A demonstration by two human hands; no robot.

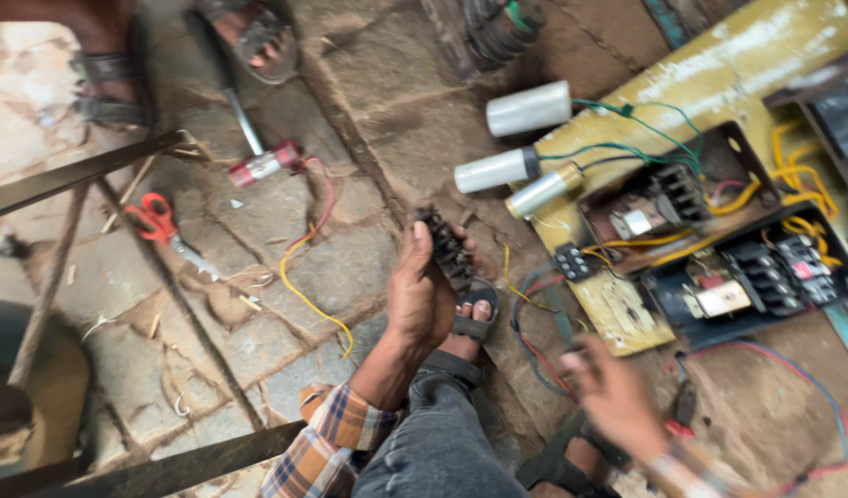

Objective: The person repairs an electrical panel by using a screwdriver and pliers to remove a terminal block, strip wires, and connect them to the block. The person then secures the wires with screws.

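So here's where we're at: our left hand (422,295) has its grip wrapped around a black terminal block (445,247), held up over our sandalled foot (470,318), roughly mid-floor. Its long axis runs up and slightly left, away from us, poking out past the fingertips. Our right hand (613,392) is lower and to the right, blurry, fingers look loosely spread and holding nothing as far as we can tell. It sits just beside the tangle of red, black and blue wires (535,346) at the near edge of the yellow board (719,74), so it's the nearer hand to the wiring, while the left already has the block.

The yellow board carries two open black starter boxes (710,231) with yellow wiring, plus three cylindrical capacitors (525,138) off its left edge.

Everything's on a rough stone floor (350,249). Further left: a red-handled cutter (161,226), a hammer (249,138) and a loose yellow wire (304,295). Another person's sandalled feet (258,37) stand at the top.
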